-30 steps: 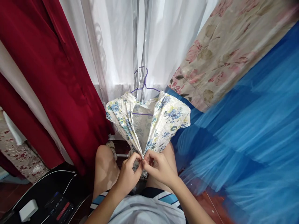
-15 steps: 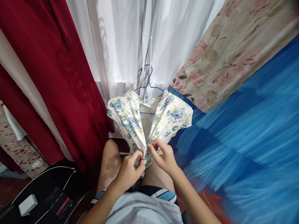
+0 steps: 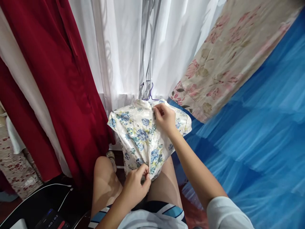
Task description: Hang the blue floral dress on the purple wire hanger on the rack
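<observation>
A small white garment with blue and yellow flowers [image 3: 137, 130] hangs on a purple hanger [image 3: 149, 92] in front of me, its two front halves now lying together. My left hand [image 3: 137, 186] pinches the garment's lower edge above my knees. My right hand [image 3: 164, 117] is raised near the collar, fingers pinched on the front edge of the cloth just below the hanger hook.
White sheer curtains [image 3: 124, 47] hang behind the garment. A dark red garment [image 3: 54, 79] hangs at the left, a beige floral cloth [image 3: 226, 54] and blue tulle [image 3: 250, 136] at the right. A phone [image 3: 51, 220] with cables lies on a black surface at the lower left.
The garment's front was spread open with both hands pinching its lower point. My right hand has risen to the collar area and the two halves have come together.
</observation>
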{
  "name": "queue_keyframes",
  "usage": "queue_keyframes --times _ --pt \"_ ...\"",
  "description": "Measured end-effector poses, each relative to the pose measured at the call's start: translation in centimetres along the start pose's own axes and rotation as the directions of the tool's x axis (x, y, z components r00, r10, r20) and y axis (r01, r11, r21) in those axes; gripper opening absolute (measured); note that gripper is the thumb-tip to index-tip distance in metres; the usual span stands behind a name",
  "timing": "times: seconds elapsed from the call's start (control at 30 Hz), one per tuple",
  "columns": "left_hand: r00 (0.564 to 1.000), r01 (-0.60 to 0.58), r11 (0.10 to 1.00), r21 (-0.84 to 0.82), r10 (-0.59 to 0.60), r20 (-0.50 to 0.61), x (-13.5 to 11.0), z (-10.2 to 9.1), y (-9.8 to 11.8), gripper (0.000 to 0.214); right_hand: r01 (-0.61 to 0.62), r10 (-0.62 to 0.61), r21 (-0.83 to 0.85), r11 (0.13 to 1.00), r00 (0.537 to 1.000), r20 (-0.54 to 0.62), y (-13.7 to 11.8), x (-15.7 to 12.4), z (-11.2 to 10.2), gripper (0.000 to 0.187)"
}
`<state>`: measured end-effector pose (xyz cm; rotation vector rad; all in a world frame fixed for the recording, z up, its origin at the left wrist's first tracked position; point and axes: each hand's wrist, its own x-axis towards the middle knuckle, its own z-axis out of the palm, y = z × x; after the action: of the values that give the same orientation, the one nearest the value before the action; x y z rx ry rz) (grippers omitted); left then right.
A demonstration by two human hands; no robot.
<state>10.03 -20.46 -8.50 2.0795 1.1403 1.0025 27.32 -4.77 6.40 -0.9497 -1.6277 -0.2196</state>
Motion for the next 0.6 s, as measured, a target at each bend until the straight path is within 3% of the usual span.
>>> queue_keyframes --times 0.17,0.3,0.43,0.53,0.6 --pt "1.0 0.001 1.0 -0.019 0.0 0.026 -0.4 1.4 -0.7 0.009 -0.024 0.026 0.047 0.999 0.998 -0.057 -0.8 0.5 -0.4 0.016" --pt "1.0 -0.012 0.997 -0.074 0.011 -0.02 1.1 0.4 -0.8 0.014 -0.035 0.041 0.096 0.995 0.997 -0.059 -1.5 -0.6 -1.0 0.016" --pt "0.96 -0.15 0.988 -0.04 0.136 -0.245 6.2 -3.3 1.4 0.019 -0.078 0.09 0.141 0.987 0.993 -0.082 -1.7 -1.2 -1.3 0.013" --pt "0.845 -0.35 0.935 0.057 0.342 -0.41 11.9 -6.5 3.8 0.028 -0.144 0.173 0.234 0.962 0.979 -0.11 -2.0 -1.5 -1.3 0.01" --pt "0.797 -0.415 0.897 0.152 0.44 -0.415 15.5 -7.9 5.0 0.032 -0.208 0.254 0.345 0.915 0.963 -0.092 -2.2 -1.8 -1.2 0.01"
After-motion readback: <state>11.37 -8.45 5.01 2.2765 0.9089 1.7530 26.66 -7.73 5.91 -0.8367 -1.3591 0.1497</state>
